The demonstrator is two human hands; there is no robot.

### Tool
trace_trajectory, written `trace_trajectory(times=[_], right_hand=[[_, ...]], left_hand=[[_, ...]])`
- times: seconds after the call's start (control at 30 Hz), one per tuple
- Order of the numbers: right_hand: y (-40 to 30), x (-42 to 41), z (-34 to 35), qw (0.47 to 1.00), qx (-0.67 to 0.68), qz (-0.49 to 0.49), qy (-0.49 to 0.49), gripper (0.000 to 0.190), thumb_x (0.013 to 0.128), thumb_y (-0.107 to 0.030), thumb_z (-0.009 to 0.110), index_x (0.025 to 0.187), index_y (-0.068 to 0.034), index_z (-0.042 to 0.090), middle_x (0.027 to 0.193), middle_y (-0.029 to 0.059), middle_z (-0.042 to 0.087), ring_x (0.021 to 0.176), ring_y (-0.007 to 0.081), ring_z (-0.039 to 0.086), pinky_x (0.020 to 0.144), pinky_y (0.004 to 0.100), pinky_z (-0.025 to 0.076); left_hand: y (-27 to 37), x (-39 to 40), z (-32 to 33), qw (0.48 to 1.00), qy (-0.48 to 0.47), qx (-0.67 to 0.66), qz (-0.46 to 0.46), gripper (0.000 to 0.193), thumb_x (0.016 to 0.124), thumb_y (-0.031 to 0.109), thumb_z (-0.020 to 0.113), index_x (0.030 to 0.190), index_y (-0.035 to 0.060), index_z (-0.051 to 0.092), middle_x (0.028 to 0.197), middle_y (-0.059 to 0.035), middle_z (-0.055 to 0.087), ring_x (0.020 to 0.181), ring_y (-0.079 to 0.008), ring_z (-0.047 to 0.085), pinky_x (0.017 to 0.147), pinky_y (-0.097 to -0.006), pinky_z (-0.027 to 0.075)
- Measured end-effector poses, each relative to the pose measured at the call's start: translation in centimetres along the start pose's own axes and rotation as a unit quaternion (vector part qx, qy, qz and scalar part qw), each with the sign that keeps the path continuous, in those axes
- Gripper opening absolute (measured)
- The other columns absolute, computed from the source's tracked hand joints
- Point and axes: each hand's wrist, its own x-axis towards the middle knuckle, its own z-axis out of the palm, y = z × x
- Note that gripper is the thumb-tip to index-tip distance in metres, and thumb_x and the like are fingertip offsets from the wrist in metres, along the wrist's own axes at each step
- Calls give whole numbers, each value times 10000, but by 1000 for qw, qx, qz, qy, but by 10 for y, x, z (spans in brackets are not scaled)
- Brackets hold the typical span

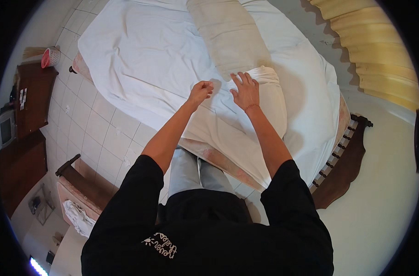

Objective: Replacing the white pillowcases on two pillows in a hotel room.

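Observation:
A bed spread with a rumpled white sheet (154,51) lies before me. My left hand (201,92) hovers over the sheet with its fingers curled in, and nothing shows between them. To its right, my right hand (245,90) has its fingers spread at the left side of a white-covered bolster (273,103). Whether its palm touches the cover cannot be seen. The bolster's far end is gathered into folds. Just beyond it lies a long beige bolster (233,34), its near end close to my right fingertips.
The bare pink-patterned mattress edge (209,155) is against my legs. A dark wooden headboard (347,169) stands at right, below yellow curtains (378,45). On the left are a tiled floor (102,120), a wooden cabinet (35,100), a pink-and-white basket (51,57) and another mattress (66,189).

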Motion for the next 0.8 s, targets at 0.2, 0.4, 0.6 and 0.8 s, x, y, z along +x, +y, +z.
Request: trace_trajectory(times=[0.2, 0.4, 0.6, 0.8], right_hand=[[17, 6, 21, 980, -172, -98, -22, 100, 816, -152, 576, 859, -137, 665, 1060, 6, 535, 1020, 205, 487, 809, 419, 395], [6, -17, 22, 987, -130, -91, -19, 103, 804, -146, 578, 833, -78, 649, 915, 48, 545, 988, 213, 494, 823, 392, 369], [2, -39, -6, 998, -57, -37, 3, 115, 794, -163, 611, 826, -55, 633, 898, 80, 548, 971, 226, 490, 828, 406, 363], [-7, -52, -23, 995, -80, -31, 41, 107, 807, -136, 596, 843, -43, 636, 901, 75, 546, 977, 214, 498, 836, 392, 378]], left_hand=[[20, 53, 48, 986, 124, 112, 12, 685, 772, 534, 723, 1075, -62, 573, 1013, -161, 639, 919, -238, 633, 781, -330, 516], [23, 73, 75, 954, 212, 212, 26, 968, 655, 695, 739, 1062, -136, 456, 1037, -293, 621, 989, -394, 625, 846, -391, 507], [46, 36, 105, 968, 198, 136, 67, 722, 846, 510, 675, 1074, -102, 368, 882, -323, 629, 881, -434, 642, 812, -443, 493], [85, 6, 145, 930, 336, 38, 144, 468, 898, 376, 656, 1020, -15, 430, 805, -281, 642, 777, -444, 638, 724, -478, 476]])
